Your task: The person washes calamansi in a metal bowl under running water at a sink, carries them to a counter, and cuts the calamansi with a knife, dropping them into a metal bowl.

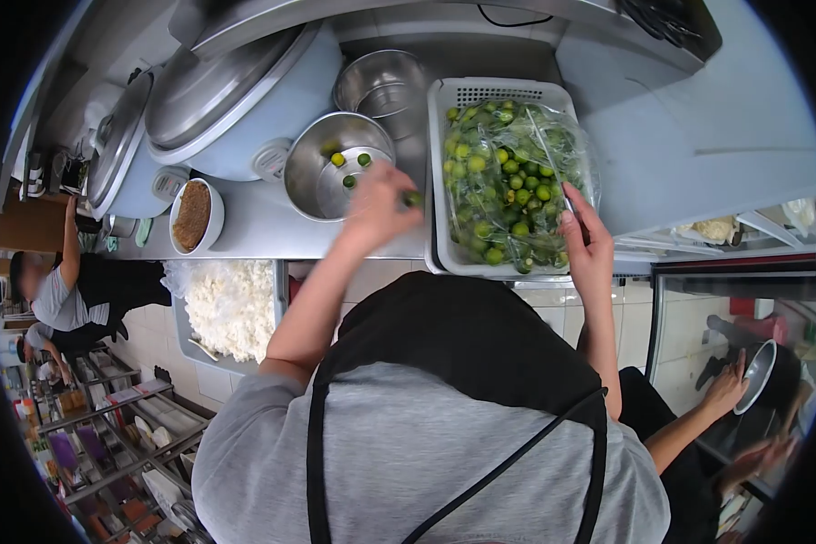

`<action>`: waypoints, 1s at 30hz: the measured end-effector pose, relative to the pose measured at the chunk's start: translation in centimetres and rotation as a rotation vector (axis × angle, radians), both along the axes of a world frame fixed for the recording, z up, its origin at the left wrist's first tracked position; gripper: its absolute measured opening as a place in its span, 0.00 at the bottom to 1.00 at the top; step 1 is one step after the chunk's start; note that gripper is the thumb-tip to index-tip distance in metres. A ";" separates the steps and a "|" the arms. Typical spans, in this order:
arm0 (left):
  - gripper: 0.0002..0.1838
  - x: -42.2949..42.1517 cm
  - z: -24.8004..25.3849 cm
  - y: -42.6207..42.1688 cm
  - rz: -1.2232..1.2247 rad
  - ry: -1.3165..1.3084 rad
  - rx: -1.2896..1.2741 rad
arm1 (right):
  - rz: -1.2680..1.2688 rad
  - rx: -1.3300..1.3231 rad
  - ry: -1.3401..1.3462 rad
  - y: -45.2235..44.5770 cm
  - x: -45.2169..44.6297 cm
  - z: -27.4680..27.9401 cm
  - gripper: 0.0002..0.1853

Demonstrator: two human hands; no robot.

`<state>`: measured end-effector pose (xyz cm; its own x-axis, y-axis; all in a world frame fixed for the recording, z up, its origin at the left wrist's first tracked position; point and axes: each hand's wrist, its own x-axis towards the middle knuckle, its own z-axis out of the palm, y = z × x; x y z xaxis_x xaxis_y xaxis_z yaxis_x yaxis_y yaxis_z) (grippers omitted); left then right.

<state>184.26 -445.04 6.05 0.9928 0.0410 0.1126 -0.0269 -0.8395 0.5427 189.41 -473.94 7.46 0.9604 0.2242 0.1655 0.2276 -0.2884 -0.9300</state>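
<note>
My left hand [378,207], blurred by motion, is closed at the near right side of a steel bowl [305,190], with a small green lime [412,198] at its fingertips. Inside that bowl lie a yellowish lime [337,159] and two green ones. My right hand [589,238] is closed around the dark handle of what looks like a slim knife [568,192], its thin length lying over the plastic bag [576,150]. Many small green limes [521,195] fill this clear bag, which sits in a white perforated basket [437,136]. That hand is at the basket's right side.
Another steel bowl [381,77] stands behind. On the left are large lidded pots [236,100] and a white bowl of brown granules [191,218]. Below the counter edge sits a tray of white shredded food [227,313]. Other people are at left and lower right, one holding a bowl [756,376].
</note>
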 end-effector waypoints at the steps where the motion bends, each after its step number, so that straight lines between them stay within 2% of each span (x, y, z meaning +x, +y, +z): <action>1: 0.15 0.4 0.1 2.0 0.058 -0.065 0.033 | -0.011 0.037 -0.086 -0.3 0.5 -0.5 0.19; 3: 0.16 0.7 1.3 3.1 0.271 -0.171 0.317 | -0.058 -0.043 -0.058 -0.5 1.2 -0.2 0.21; 4: 0.16 1.4 1.5 3.0 0.267 -0.175 0.316 | -0.103 -0.121 -0.029 -0.6 1.8 -0.1 0.23; 5: 0.15 2.3 1.7 2.4 0.236 -0.261 0.298 | -0.133 -0.231 -0.163 -0.7 2.9 -0.6 0.25; 6: 0.15 2.9 1.9 1.5 0.205 -0.347 0.280 | -0.136 -0.231 -0.165 -0.4 3.7 -0.7 0.25; 8: 0.09 5.0 1.1 -2.3 0.040 -0.439 0.175 | -0.172 -0.474 -0.479 0.6 5.5 -0.9 0.26; 9: 0.06 6.0 0.7 -4.3 -0.037 -0.445 0.181 | -0.175 -0.473 -0.484 1.4 6.2 -1.0 0.26; 11: 0.08 7.6 -0.2 -7.9 -0.105 -0.475 0.230 | -0.148 -0.555 -0.508 3.2 7.4 -1.2 0.25; 12: 0.14 7.8 0.4 -9.3 -0.062 -0.445 0.210 | -0.153 -0.554 -0.514 3.8 8.1 -1.7 0.25; 14: 0.18 9.0 -0.7 -10.2 0.003 -0.398 0.300 | -0.079 -0.699 -0.463 4.6 9.5 -3.1 0.24; 15: 0.18 9.4 -1.3 -10.0 0.001 -0.404 0.301 | -0.054 -0.700 -0.496 4.4 10.5 -3.7 0.18; 16: 0.19 9.6 -1.7 -9.6 0.021 -0.365 0.346 | -0.057 -0.701 -0.499 4.3 10.9 -3.2 0.18; 18: 0.20 10.1 -2.5 -8.7 0.041 -0.331 0.393 | -0.073 -0.641 -0.538 3.9 11.7 -1.8 0.12; 19: 0.20 10.2 -2.8 -8.2 0.046 -0.343 0.285 | -0.157 -0.618 -0.499 4.1 11.3 0.2 0.07; 20: 0.20 10.0 -2.3 -7.8 0.051 -0.353 0.177 | -0.156 -0.619 -0.499 3.9 11.4 1.6 0.07; 21: 0.15 10.0 -1.8 -7.2 0.098 -0.335 0.115 | -0.155 -0.593 -0.542 3.6 11.5 2.7 0.07; 23: 0.12 9.3 0.4 -5.7 0.095 -0.359 0.035 | -0.162 -0.604 -0.605 3.4 11.8 3.5 0.04; 25: 0.05 9.2 0.9 -4.5 0.100 -0.390 -0.136 | -0.141 -0.651 -0.591 3.2 12.8 2.6 0.04; 27: 0.05 9.1 0.2 -3.6 0.116 -0.364 -0.175 | -0.121 -0.691 -0.582 3.1 13.6 1.8 0.04; 29: 0.04 9.1 -0.6 -3.1 0.136 -0.362 -0.204 | -0.151 -0.639 -0.363 3.0 14.1 1.3 0.04; 30: 0.04 9.0 -1.0 -2.9 0.135 -0.360 -0.204 | -0.151 -0.639 -0.361 2.9 14.6 0.9 0.04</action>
<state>193.28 -447.92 5.09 0.8760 0.2248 0.4267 -0.1423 -0.7248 0.6741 203.98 -471.05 8.35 0.8991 0.2524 0.3577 0.4019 -0.7999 -0.4457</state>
